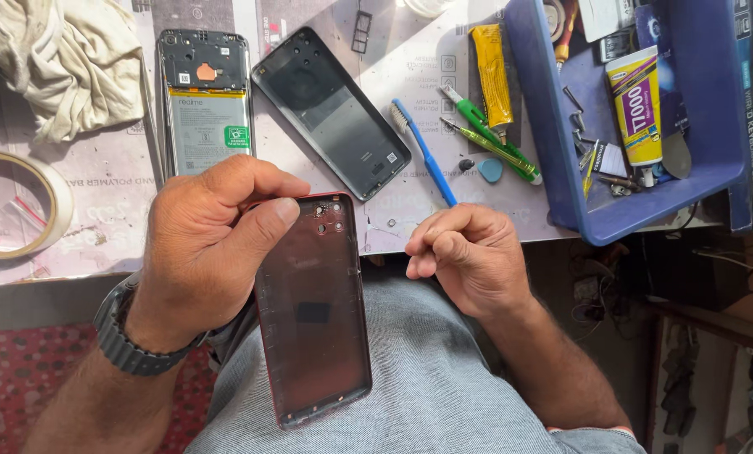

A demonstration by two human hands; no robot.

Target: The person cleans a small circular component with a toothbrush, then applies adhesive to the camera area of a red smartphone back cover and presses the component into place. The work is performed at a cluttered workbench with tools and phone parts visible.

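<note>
Meanwhile, at a cluttered repair table (99, 252), a person is holding a red phone back cover (313, 311) over the lap, its dark inner face turned up. The left hand (204, 244) is closing around the cover's far left corner, thumb pressing beside the camera cut-outs, while the right hand (469, 256) is hovering just to the right, fingers curled in loosely and gripping nothing that can be seen. Judging from the grip, steady support along the long edge and light thumb pressure near the thin camera corner would be keeping the shell from flexing or cracking.

On the table beyond, an opened phone (206, 101) is lying with its pale battery label and a small green square sticker showing; a second, black back cover (333, 113) is resting at a slant just to its right. Farther right, a blue-handled brush (425, 151), a green-handled tool (487, 134) and a flat yellow glue sachet (492, 76) are lying near a blue plastic tray (713, 92). Inside the tray, a glue tube (637, 105) is showing a yellow label with purple bands. At the near left a roll of tape (19, 206) is sitting, with a crumpled white cloth (57, 59) at the far left.
</note>
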